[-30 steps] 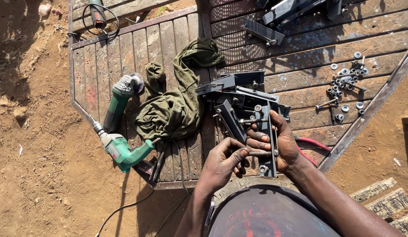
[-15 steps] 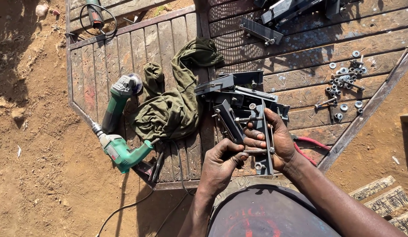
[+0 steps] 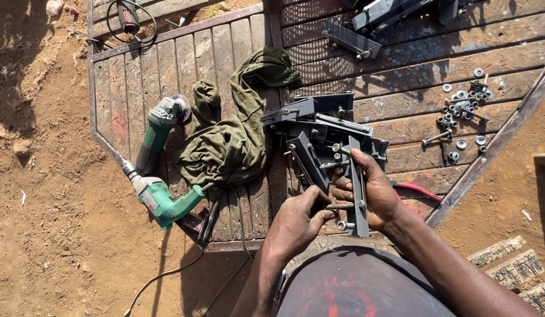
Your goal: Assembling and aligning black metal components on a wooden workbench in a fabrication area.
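The grey metal bracket (image 3: 358, 188) is standing on edge near the near rim of the wooden platform (image 3: 413, 70), a long flat strip with bolts passing through it. The right hand (image 3: 375, 191) is gripping it, thumb lying along one face and fingers curling round behind. The left hand (image 3: 299, 220) is pinching a bolt (image 3: 338, 206) that is sticking out of the strip to the left, thumb and forefinger closing on its shank (the remaining fingers are folded under, hidden). Just beyond the hands a pile of similar brackets (image 3: 319, 126) is lying. A red cable (image 3: 419, 189) is showing right of the right wrist. Further left an olive cloth (image 3: 231, 141) is lying crumpled, and left of that a green drill (image 3: 164, 199) and a green angle grinder (image 3: 161, 126) are resting on the planks. Loose washers and bolts (image 3: 463, 108) are lying scattered to the far right.
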